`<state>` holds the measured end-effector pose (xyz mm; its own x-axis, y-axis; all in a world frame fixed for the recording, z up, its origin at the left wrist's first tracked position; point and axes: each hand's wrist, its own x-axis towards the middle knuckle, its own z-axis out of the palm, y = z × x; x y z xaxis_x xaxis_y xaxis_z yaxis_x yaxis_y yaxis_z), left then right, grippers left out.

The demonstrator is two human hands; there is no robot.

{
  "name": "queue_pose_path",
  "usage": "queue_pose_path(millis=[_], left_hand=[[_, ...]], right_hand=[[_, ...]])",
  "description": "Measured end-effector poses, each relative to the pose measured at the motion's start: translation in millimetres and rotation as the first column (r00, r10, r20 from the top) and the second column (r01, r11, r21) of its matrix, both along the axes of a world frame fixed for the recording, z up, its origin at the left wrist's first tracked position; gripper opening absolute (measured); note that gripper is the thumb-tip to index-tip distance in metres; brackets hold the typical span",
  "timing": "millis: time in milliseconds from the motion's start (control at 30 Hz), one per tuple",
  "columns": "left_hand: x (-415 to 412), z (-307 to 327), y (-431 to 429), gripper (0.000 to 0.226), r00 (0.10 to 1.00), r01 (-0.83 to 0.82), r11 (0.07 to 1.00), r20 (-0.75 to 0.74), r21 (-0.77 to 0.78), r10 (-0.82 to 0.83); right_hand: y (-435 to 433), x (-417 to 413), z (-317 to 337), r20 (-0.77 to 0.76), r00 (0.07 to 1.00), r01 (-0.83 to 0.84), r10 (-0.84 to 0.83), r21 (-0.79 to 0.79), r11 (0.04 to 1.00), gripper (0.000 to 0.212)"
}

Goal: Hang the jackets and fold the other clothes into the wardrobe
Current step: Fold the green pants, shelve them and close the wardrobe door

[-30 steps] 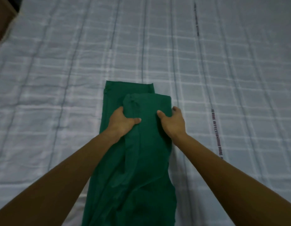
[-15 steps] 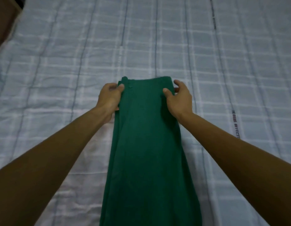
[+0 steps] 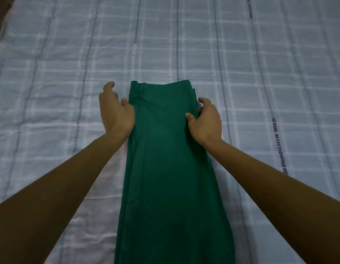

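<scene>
**— Where's the cloth?**
— The green garment (image 3: 165,168) lies flat and lengthwise on the bed (image 3: 51,73), about midway between its left and right edges. The waistband is toward the far edge, with two buttons (image 3: 141,92) near the waistband's left corner.

**— And your hands?**
— My left hand (image 3: 115,113) is just beside the garment's left edge, fingers loosely curled and gripping nothing. My right hand (image 3: 205,122) pinches the right edge, thumb on top and fingers curled around the side.

**— Anything nearby?**
— A strip of lettering (image 3: 277,143) printed on the sheet, toward the right edge and well apart from the garment.
</scene>
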<state>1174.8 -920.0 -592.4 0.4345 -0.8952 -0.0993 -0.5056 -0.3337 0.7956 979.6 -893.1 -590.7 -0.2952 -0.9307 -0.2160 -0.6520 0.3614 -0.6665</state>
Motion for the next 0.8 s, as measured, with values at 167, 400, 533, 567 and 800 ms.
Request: queue_pose_path(millis=[167, 400, 533, 567, 800], left_hand=[[-19, -10, 35, 0.035, 0.943, 0.218, 0.969, 0.232, 0.118, -0.24], [-15, -5, 28, 0.011, 0.965, 0.086, 0.992, 0.241, 0.096, -0.107], [-18, 3, 52, 0.023, 0.903, 0.169, 0.982, 0.385, 0.085, -0.189], [-20, 6, 64, 0.027, 0.855, 0.277, 0.96, 0.444, 0.045, -0.268], [-23, -6, 196, 0.045, 0.589, 0.672, 0.723, 0.475, 0.162, -0.654]], right_hand=[[36, 13, -3, -0.309, 0.914, -0.352, 0.264, -0.276, 0.894, 0.05], [72, 15, -24, -0.504, 0.585, -0.601, 0.635, 0.255, 0.757, 0.061], [81, 20, -10, -0.493, 0.592, -0.622, 0.638, 0.224, 0.75, 0.065], [89, 22, -4, -0.495, 0.599, -0.655, 0.629, 0.149, 0.741, 0.063], [190, 26, -4, -0.405, 0.686, -0.637, 0.604, 0.068, 0.768, 0.059]])
